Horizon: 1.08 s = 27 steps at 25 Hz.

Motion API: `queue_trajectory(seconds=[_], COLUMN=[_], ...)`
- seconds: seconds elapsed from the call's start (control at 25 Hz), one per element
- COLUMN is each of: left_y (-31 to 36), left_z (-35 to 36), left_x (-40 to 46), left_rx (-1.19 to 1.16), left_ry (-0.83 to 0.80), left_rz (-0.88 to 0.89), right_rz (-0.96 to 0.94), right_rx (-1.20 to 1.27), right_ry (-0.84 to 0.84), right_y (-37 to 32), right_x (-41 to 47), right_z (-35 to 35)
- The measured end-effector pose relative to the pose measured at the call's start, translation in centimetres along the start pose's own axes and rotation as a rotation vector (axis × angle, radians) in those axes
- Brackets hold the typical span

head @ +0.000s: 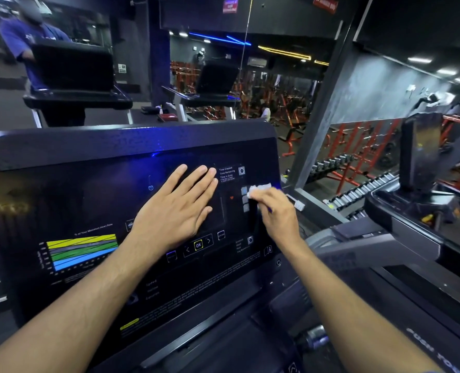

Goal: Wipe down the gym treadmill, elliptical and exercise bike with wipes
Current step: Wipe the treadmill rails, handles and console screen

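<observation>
Pressing flat on the dark console [94, 184] of the treadmill, our left hand [179, 204] lies with its fingers straight and close together, holding nothing. The fingertips point up toward one o'clock, over the dim screen in the middle of the panel.

Our right hand [273, 211] sits just beside it, at three o'clock from the left hand. Its fingers are curled around a small white wipe [258, 189], and the wipe pokes out at the top of the hand. The wipe touches the console near its right edge, by a row of little grey buttons [245, 199]. The wipe looks a bit blurry.

Below our left hand, at six o'clock, we see a yellow OK button [198, 245] with an arrow on each side. Far to the left, at eight o'clock, there is a chart with yellow, grey, green and blue stripes [82, 251].

A mirror [142, 63] stands behind the console at twelve o'clock. At two o'clock, well apart from us, red racks [358, 146] and rows of dumbbells [358, 195] fill the gym.
</observation>
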<state>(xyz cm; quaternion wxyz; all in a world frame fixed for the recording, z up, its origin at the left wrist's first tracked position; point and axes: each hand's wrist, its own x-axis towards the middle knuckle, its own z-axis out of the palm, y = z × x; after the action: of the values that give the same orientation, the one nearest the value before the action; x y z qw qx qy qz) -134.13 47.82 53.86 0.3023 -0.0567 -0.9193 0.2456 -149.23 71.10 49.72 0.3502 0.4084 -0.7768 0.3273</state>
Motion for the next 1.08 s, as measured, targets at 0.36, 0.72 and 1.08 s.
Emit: queue_trajectory(seconds=[0.36, 0.72, 1.08], left_y=[0.0, 1.1, 1.4], left_z=[-0.7, -1.8, -1.1], left_x=[-0.1, -7.6, -9.7], left_rx=[-0.022, -0.074, 0.002], left_ry=[-0.028, 0.055, -0.019], left_rz=[-0.002, -0.115, -0.108], right_rz=[0.2, 0.727, 0.557], right_rx=[0.052, 0.098, 0.404], right_ry=[-0.166, 0.106, -0.019], right_y=[-1.0, 1.2, -16.2], right_x=[-15.2, -12.2, -15.4], right_z=[0.4, 0.3, 5.5])
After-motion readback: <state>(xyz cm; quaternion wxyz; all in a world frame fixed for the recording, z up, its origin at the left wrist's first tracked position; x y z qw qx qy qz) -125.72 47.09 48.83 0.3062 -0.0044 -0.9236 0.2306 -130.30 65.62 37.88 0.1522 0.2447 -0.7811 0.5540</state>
